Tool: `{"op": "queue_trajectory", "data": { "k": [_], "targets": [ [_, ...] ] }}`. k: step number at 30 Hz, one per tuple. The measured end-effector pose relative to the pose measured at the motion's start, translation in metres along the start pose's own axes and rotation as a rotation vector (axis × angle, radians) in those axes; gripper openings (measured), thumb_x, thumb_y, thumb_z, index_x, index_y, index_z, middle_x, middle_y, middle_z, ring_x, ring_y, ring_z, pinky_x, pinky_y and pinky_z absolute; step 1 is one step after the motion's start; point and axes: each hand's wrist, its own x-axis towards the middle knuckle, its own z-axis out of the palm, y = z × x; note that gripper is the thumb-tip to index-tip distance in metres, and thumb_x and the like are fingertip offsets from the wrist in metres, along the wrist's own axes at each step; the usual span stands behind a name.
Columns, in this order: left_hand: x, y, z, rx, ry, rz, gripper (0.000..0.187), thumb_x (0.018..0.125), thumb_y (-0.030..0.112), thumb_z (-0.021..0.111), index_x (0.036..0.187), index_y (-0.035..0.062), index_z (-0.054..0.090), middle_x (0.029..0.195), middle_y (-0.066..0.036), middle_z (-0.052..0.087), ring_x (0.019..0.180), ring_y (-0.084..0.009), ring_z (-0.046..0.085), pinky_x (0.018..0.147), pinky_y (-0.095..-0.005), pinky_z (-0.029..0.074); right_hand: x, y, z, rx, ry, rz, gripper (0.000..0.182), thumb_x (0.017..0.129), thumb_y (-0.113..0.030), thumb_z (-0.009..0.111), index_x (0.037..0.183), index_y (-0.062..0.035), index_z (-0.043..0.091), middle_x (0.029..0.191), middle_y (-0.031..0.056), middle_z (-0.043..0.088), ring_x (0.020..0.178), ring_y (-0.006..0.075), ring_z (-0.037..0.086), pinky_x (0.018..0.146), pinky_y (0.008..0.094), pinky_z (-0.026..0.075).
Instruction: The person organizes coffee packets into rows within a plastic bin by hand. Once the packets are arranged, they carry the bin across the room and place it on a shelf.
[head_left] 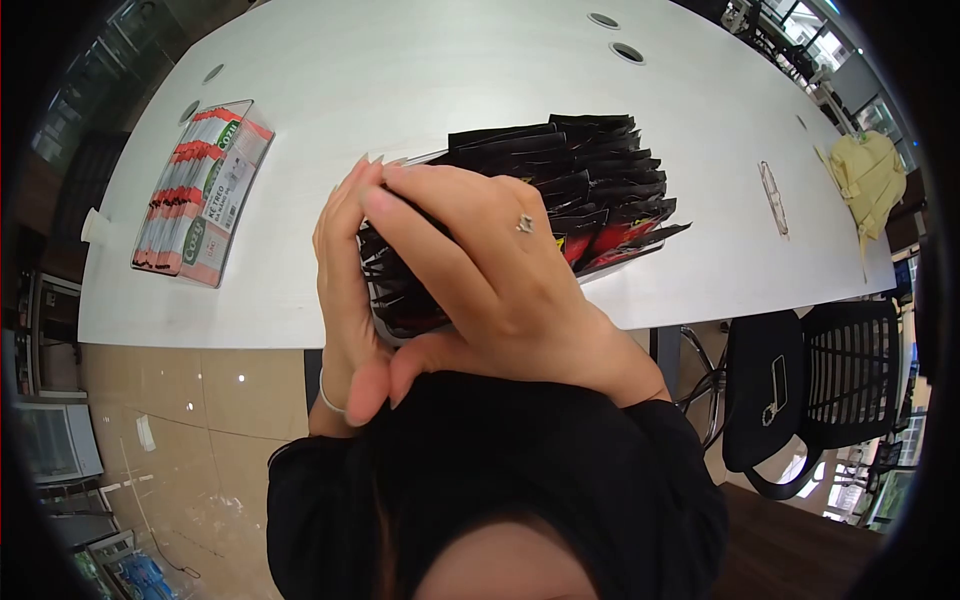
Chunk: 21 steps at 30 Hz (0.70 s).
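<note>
Several black packets [560, 165] with some red and yellow printing stand in a tight row at the table's front edge. A pale rim [395, 338] shows at their near left corner, seemingly of a container that is mostly hidden. My left hand [345, 265] lies upright along the left end of the row, fingers straight and together, thumb pointing down. Across the front left packets reaches my right hand [490, 245], its fingers stretched toward the left fingertips and its thumb beside the left thumb. Whether the right fingers press on the packets is hidden.
A clear box [235, 200] of red and white sachets, marked Cozy, stands on the white table [350, 80] at left. To the right lie a thin clear item [773, 200] and a yellow-green cloth bag [865, 180]. A black chair [810, 385] stands at front right.
</note>
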Motion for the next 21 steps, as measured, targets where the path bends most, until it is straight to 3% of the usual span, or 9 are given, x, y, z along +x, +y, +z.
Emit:
{"op": "queue_trajectory", "data": {
  "k": [2,3,5,6,7,13,18,21],
  "targets": [
    [-0.003,-0.037,-0.001,0.027,-0.020,0.212,0.108,0.074,0.082,0.047,0.141,-0.0017,0.036,0.136,-0.018,0.049,0.129,-0.0351,0.044,0.112,-0.0497,0.022,-0.006,0.005,-0.014,-0.044,-0.011,-0.034,0.074,0.069,-0.051,0.073,0.122,-0.0026,0.058,0.121,0.0139,0.055,0.111,0.0306,0.055,0.093,0.0451,0.040],
    [0.005,-0.018,-0.011,0.230,-0.075,0.346,0.103,0.074,0.076,0.057,0.139,-0.0022,0.038,0.136,-0.016,0.050,0.128,-0.0349,0.045,0.111,-0.0508,0.022,-0.010,0.009,-0.024,-0.083,-0.024,-0.072,0.073,0.070,-0.051,0.075,0.123,-0.0041,0.058,0.125,0.0141,0.055,0.114,0.0330,0.056,0.098,0.0478,0.041],
    [0.000,-0.034,-0.003,0.108,-0.031,0.243,0.092,0.077,0.061,0.065,0.139,-0.0018,0.039,0.135,-0.015,0.051,0.128,-0.0350,0.045,0.110,-0.0512,0.021,-0.026,0.008,-0.041,-0.230,-0.012,0.015,0.055,0.073,-0.041,0.078,0.113,-0.0055,0.066,0.117,0.0128,0.061,0.112,0.0335,0.059,0.104,0.0509,0.037],
    [0.001,-0.032,-0.006,0.149,-0.060,0.264,0.081,0.078,0.043,0.070,0.138,-0.0016,0.040,0.135,-0.017,0.050,0.128,-0.0350,0.045,0.109,-0.0496,0.023,-0.040,0.012,-0.043,-0.271,-0.005,-0.004,0.048,0.074,-0.034,0.077,0.109,-0.0038,0.068,0.115,0.0115,0.063,0.111,0.0311,0.060,0.105,0.0492,0.037],
    [0.002,-0.030,-0.006,0.148,-0.049,0.256,0.081,0.078,0.043,0.070,0.138,-0.0016,0.040,0.135,-0.017,0.050,0.128,-0.0350,0.045,0.109,-0.0496,0.023,-0.049,0.015,-0.042,-0.314,0.001,-0.021,0.040,0.075,-0.027,0.076,0.106,-0.0021,0.070,0.112,0.0102,0.066,0.109,0.0287,0.061,0.105,0.0475,0.036],
    [0.003,-0.029,-0.005,0.142,-0.066,0.267,0.064,0.083,0.027,0.066,0.135,-0.0012,0.045,0.132,-0.018,0.052,0.126,-0.0367,0.045,0.106,-0.0445,0.029,-0.055,0.010,-0.037,-0.378,0.006,-0.017,0.032,0.076,-0.016,0.075,0.104,-0.0015,0.071,0.114,0.0113,0.067,0.113,0.0273,0.061,0.105,0.0445,0.039],
    [0.005,-0.031,-0.005,0.171,-0.058,0.363,0.061,0.083,0.026,0.066,0.134,-0.0001,0.047,0.132,-0.018,0.052,0.126,-0.0366,0.045,0.106,-0.0442,0.029,-0.059,0.013,-0.034,-0.379,0.057,-0.050,0.028,0.077,-0.009,0.073,0.103,-0.0008,0.071,0.112,0.0122,0.068,0.111,0.0273,0.063,0.103,0.0445,0.042],
    [0.006,-0.032,-0.005,0.177,-0.053,0.370,0.059,0.082,0.026,0.067,0.132,0.0004,0.048,0.130,-0.017,0.053,0.124,-0.0358,0.046,0.105,-0.0438,0.029,-0.060,0.015,-0.030,-0.489,0.201,-0.072,0.023,0.080,0.001,0.068,0.103,-0.0008,0.070,0.108,0.0117,0.068,0.107,0.0265,0.065,0.101,0.0430,0.044]
  ]
}}
